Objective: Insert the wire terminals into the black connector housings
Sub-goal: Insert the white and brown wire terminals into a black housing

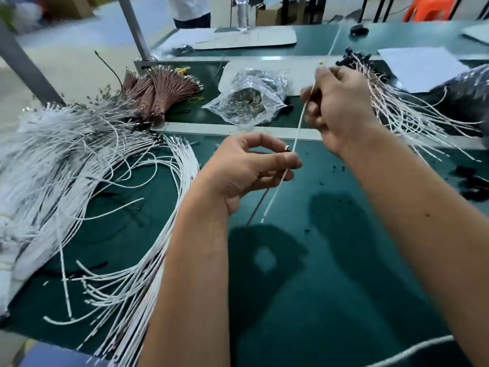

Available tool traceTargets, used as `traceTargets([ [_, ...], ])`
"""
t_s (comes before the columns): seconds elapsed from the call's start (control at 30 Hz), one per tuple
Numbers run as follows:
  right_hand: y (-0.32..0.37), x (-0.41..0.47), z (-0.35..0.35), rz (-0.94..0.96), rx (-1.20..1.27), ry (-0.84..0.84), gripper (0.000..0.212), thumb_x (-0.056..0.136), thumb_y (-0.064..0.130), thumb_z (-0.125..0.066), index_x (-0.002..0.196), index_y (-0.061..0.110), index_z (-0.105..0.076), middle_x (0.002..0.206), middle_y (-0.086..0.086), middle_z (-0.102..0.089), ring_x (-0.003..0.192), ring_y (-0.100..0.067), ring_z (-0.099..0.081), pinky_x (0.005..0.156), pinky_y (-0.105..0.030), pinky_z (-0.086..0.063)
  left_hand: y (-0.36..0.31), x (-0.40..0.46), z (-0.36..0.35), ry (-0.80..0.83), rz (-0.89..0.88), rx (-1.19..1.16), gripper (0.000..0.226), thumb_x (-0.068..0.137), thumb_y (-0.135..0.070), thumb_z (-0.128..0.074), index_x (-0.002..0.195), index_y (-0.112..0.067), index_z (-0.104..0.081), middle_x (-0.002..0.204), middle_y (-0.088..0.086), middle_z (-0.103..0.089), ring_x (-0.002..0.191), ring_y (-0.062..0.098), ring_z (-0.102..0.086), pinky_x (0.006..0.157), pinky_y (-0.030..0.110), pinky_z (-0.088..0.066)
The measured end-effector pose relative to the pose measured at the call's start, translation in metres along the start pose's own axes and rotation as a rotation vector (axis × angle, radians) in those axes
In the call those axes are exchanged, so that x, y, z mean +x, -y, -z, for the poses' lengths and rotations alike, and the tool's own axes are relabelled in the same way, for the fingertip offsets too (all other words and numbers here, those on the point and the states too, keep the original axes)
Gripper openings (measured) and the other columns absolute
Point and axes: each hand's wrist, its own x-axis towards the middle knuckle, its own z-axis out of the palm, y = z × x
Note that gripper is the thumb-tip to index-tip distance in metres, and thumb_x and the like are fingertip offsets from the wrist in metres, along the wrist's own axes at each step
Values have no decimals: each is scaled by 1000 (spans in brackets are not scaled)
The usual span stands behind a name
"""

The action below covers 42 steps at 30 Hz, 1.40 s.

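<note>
Two thin wires, one white wire (296,140) and one brown wire (260,201), look light and floppy. Right hand (341,107) fingers pinch the white one; left hand (246,168) fingers close on both lower down. Best gripped near the tips, I judge.

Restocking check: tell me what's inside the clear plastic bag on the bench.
The clear plastic bag holds a heap of small shiny metal pieces, likely terminals. Glare and crumpled plastic hide their exact shape, and whatever lies beneath the heap.

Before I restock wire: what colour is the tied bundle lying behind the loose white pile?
Reddish brown bundle, clearest in the head view.
</note>
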Motion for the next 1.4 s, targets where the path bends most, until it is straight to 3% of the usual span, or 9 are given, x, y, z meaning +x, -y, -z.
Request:
traceTargets([
  [0.1, -1, 0, 48, -13, -59, -89, 16, 110, 19, -47, 98, 10, -49, 77, -11, -64, 48, -13, -46, 39, -23, -32, 18, 24, -41, 4, 25, 27, 23, 78, 4, -80, 83, -10, -62, 84, 19, -73, 57, 19, -70, 52, 20, -55],
  [0.2, -10, -17, 92, -100, -302, -105, 26, 109, 30, -50, 94, 9, -56, 78, -10, -59, 48, -13, -48, 37, -22, -34, 32, 46, -74, -103, 18, -82, 25, 79, 5, -80, 82, -10, -60, 84, 20, -70, 58, 20, -68, 58, 22, -58],
  [0.37, -30, -62, 132, -265, -631, 212, 32, 100, 34, -66, 80, 10, -66, 55, 2, -53, 39, -8, -43, 36, -15, -26, 51, 63, -103, -216, -58, -81, 24, 79, 6, -80, 79, -9, -62, 66, 11, -67, 55, 21, -63, 57, 29, -57],
  [0.47, -39, -69, 138, -246, -534, 243, 26, 97, 17, -70, 73, 10, -62, 53, 1, -53, 39, -8, -42, 35, -15, -25, 59, 63, -109, -197, -105, -23, 24, 78, 4, -81, 81, -10, -62, 66, 15, -69, 61, 27, -66, 63, 40, -58],
  [0.63, -46, -70, 143, -109, -232, 138, 22, 95, 10, -70, 75, 16, -68, 59, -4, -59, 39, -10, -45, 34, -14, -26, 64, 61, -103, -121, -178, -90, 20, 81, 0, -81, 85, -10, -64, 74, 14, -74, 58, 19, -66, 60, 26, -56],
  [0.77, -45, -67, 148, 46, 17, -12, 14, 95, 6, -68, 82, 11, -68, 66, -5, -64, 46, -13, -52, 35, -18, -33, 67, 62, -98, -11, -209, -13, 20, 80, 6, -78, 90, -8, -69, 84, 15, -75, 69, 17, -68, 69, 24, -56],
  [0.9, -44, -63, 153, 127, 33, -87, 8, 96, 3, -65, 89, 4, -66, 73, -7, -68, 54, -16, -58, 38, -20, -37, 68, 63, -95, 43, -219, 81, 28, 76, 10, -80, 88, -14, -73, 85, 8, -74, 74, 14, -67, 73, 23, -55],
  [1.23, -49, -64, 154, 251, -81, -143, 10, 98, 7, -68, 88, 7, -68, 76, -7, -72, 54, -19, -62, 40, -23, -40, 69, 64, -94, 78, -186, 85, 22, 77, 10, -79, 92, -3, -70, 94, 19, -77, 81, 22, -71, 80, 29, -58],
  [1.4, -53, -63, 154, 270, -156, -161, 9, 98, 8, -68, 90, 3, -68, 75, -8, -71, 54, -20, -61, 40, -25, -42, 69, 64, -93, 126, -160, 41, 12, 87, 9, -70, 99, 4, -69, 93, 19, -77, 77, 22, -72, 73, 23, -57],
])
